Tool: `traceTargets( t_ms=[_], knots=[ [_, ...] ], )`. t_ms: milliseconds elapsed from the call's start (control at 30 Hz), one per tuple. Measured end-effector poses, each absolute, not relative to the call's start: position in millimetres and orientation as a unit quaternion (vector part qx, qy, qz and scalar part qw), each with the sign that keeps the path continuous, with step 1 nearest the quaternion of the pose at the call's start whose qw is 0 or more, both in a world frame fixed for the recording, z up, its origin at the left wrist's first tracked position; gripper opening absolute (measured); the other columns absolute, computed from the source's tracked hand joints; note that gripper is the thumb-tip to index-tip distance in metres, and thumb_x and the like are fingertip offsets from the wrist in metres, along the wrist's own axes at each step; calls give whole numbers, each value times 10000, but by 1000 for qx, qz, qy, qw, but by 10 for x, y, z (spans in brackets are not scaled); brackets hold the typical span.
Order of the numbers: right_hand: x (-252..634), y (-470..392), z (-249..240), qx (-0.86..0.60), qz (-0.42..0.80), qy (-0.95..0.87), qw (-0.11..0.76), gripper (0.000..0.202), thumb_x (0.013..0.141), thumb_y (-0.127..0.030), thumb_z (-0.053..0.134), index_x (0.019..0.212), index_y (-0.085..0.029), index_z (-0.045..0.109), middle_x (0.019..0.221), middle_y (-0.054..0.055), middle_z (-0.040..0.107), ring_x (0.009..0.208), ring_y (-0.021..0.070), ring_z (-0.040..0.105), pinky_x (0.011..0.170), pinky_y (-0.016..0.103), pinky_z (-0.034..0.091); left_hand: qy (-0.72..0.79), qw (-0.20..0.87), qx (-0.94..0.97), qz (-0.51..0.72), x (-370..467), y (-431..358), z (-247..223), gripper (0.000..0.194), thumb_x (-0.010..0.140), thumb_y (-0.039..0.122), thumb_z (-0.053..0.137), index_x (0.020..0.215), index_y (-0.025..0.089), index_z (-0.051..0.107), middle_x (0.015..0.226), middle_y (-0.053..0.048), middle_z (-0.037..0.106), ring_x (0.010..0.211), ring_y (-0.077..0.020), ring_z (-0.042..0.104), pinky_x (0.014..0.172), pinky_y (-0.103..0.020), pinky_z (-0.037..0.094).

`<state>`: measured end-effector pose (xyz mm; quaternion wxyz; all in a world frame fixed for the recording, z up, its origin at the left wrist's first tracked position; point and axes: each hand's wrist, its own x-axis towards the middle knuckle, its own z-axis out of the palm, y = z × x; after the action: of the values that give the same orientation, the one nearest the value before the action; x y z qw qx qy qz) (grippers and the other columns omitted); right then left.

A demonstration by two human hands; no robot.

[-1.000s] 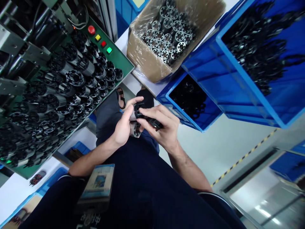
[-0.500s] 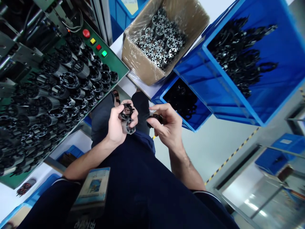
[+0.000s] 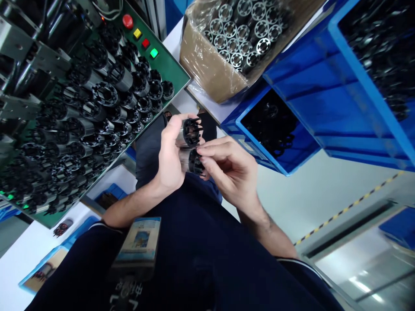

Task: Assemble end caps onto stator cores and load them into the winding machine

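Both hands, left (image 3: 171, 157) and right (image 3: 231, 170), gripped one capped cylinder (image 3: 191, 161); pale floor (image 3: 279, 203) showed right.

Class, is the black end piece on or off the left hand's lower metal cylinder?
On: the black end piece caps the lower metal cylinder, with the right hand at its rim. Whether fully seated, I cannot tell.

Place: factory workshop, at an assembly station
Controls: 4 buttons (image 3: 145, 43), 2 red, 1 yellow and 1 lit green, on a green panel (image 3: 175, 72) beside machinery (image 3: 17, 41)
Parts: dense rows of metal cylinders (image 3: 119, 77) with black ends
Stock: slotted metal cores (image 3: 236, 59) in a film-lined cardboard box (image 3: 210, 69); black pieces (image 3: 270, 123) heaped in blue crates (image 3: 311, 90)
Floor (image 3: 282, 190): pale, with yellow-and-black striped tape (image 3: 350, 206)
Clothing: dark top (image 3: 184, 242) with a badge (image 3: 140, 242)
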<state>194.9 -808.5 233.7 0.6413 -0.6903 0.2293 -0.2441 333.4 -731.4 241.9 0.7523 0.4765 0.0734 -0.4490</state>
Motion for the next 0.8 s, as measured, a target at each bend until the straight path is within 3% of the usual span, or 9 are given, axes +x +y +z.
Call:
traceTargets(
  t_ms=[100,167,267,400,567,700,800],
  knots=[
    [1921,-8080,2329,-710,-222,223,630,250,1171,-270,792,1389,-314,906,1410,90,796,821,122,790,619,249,741,88,735,510,-439,3331,-7324,2414,693,1072,933,678,1169,248,731,1036,-100,735,1137,-351,823,790,-378,661],
    [1886,-8088,2316,-712,-210,199,640,402,1107,-316,886,1508,-342,873,1499,102,771,823,126,782,679,296,775,97,726,517,-443,3347,-7323,2408,715,1059,976,663,1177,274,730,1075,-100,761,1184,-354,818,800,-376,665],
    [1853,-8085,2281,-713,-229,183,637,601,1020,-265,983,1589,-396,839,1490,82,775,797,119,757,695,308,770,109,732,486,-465,3371,-7321,2407,610,1101,884,695,1165,277,718,1102,-93,771,1155,-327,818,802,-381,673],
    [1846,-8086,2257,-738,-240,197,600,568,1012,-256,989,1547,-400,863,1443,82,831,961,205,818,725,354,768,104,736,493,-452,3369,-7332,2409,575,1113,819,739,1141,245,720,1087,-93,759,1164,-317,824,825,-366,671],
    [1816,-8164,2290,-797,-243,166,528,575,1031,-281,976,1570,-436,850,1471,79,851,1313,327,844,1107,561,777,83,719,505,-470,3356,-7341,2403,580,1132,848,662,1125,270,711,977,-82,730,1148,-326,835,792,-379,678],
    [1783,-8221,2306,-820,-237,130,505,631,1044,-281,978,1626,-462,813,1478,90,835,1312,318,849,1046,513,795,94,731,493,-463,3329,-7336,2404,625,1045,870,795,1127,255,721,992,-72,713,1142,-345,843,818,-387,683],
    [1758,-8257,2306,-830,-226,114,497,625,1054,-253,965,1629,-441,808,1464,102,826,1271,301,856,1035,489,805,96,729,500,-457,3303,-7312,2373,597,1075,843,771,1150,253,726,1057,-77,721,1146,-333,830,831,-390,687]
  ],
)
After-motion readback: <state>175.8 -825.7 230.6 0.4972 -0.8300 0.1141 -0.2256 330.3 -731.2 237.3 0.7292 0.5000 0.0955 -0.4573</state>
